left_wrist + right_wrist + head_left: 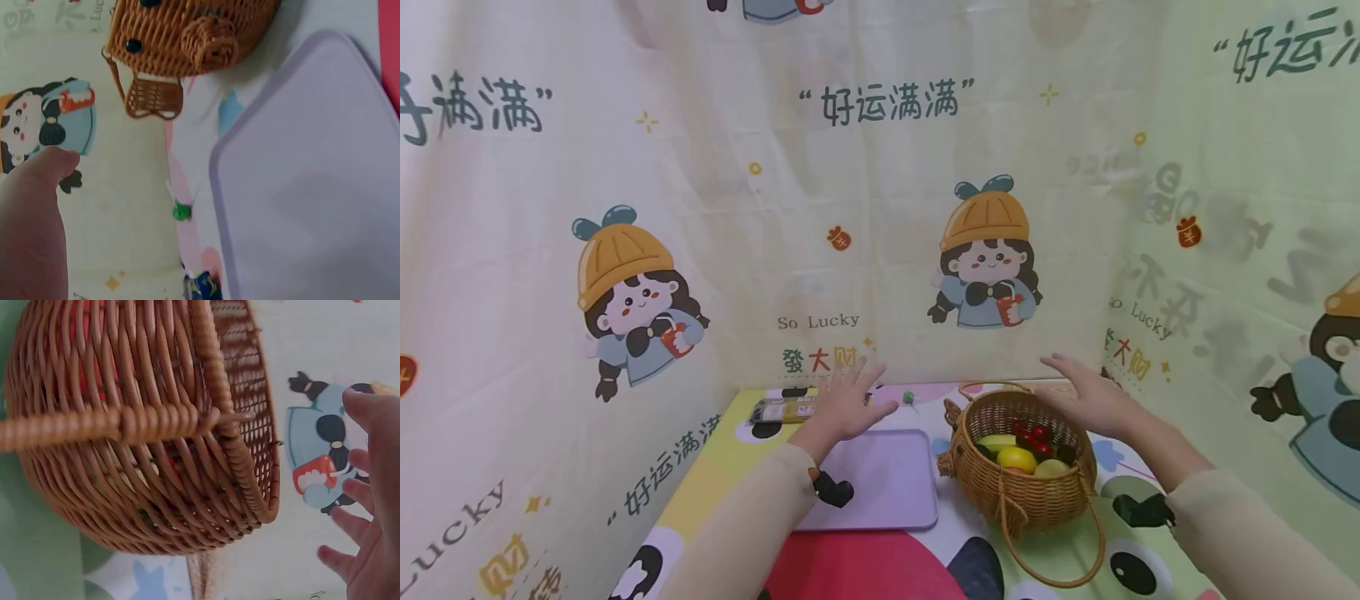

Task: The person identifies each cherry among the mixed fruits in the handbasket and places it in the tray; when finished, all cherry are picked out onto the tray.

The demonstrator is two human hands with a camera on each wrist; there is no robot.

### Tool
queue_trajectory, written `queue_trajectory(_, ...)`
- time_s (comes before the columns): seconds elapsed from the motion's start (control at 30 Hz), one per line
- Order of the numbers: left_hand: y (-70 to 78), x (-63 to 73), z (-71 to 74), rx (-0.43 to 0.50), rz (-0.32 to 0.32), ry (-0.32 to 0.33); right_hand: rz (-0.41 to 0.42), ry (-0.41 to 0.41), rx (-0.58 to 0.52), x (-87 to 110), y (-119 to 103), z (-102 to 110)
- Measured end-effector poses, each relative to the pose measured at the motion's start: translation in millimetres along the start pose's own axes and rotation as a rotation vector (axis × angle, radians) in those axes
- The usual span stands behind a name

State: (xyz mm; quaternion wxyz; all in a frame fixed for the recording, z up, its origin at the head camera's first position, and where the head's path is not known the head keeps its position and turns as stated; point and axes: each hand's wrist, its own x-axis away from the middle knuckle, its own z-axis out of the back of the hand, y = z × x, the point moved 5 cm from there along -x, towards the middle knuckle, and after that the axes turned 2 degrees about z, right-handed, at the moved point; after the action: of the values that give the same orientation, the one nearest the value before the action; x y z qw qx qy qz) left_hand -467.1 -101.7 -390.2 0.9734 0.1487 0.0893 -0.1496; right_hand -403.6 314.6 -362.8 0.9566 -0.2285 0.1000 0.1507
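Before printed cloth [887, 275], holds left grip [850, 402] near lilac tray [891, 483], lower centre, and right grip [1088, 402] near wicker basket [1048, 502], lower right, fingers apart.

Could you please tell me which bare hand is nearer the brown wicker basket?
The right hand, near the brown wicker basket; the left hand is by the flat lavender rectangular tray.

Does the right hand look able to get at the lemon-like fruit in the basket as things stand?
Probably yes: the right hand is empty and near the wicker basket, whose top is open. The lemon-like fruit lies uncovered inside, and the near handle hangs down outside, out of the way.
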Motion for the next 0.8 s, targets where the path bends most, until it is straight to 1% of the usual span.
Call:
queue_trajectory(0.13, 14.0, -0.1, -3.2, 0.06, -0.051, 0.05, -0.038, 0.044, -0.094, 14.3, 11.4, -6.8)
queue_trajectory(0.2, 22.2, 1.7, -3.4, 0.116, -0.082, 0.08, -0.058, 0.061, -0.146, 23.2, 18.2, -12.3)
queue_trajectory(0.27, 31.4, 6.1, -5.2, 0.176, -0.101, 0.085, -0.076, 0.061, -0.216, 33.4, 26.1, -19.4)
queue_trajectory(0.4, 51.7, 14.7, -12.5, 0.31, -0.105, 0.034, -0.136, 0.03, -0.379, 52.6, 43.6, -33.0)
queue_trajectory(0.47, 62.8, 15.6, -14.3, 0.366, -0.112, 0.01, -0.176, 0.011, -0.46, 59.6, 51.9, -38.0)
queue_trajectory(0.6, 86.0, 13.5, -12.3, 0.446, -0.152, -0.033, -0.246, -0.02, -0.609, 69.6, 65.8, -46.9)
queue_trajectory(0.73, 111.4, 15.7, -9.3, 0.538, -0.174, -0.107, -0.282, -0.019, -0.749, 78.9, 74.9, -56.7)
queue_trajectory(0.8, 126.2, 18.3, -9.5, 0.59, -0.192, -0.148, -0.294, -0.012, -0.799, 84.3, 77.4, -60.6)
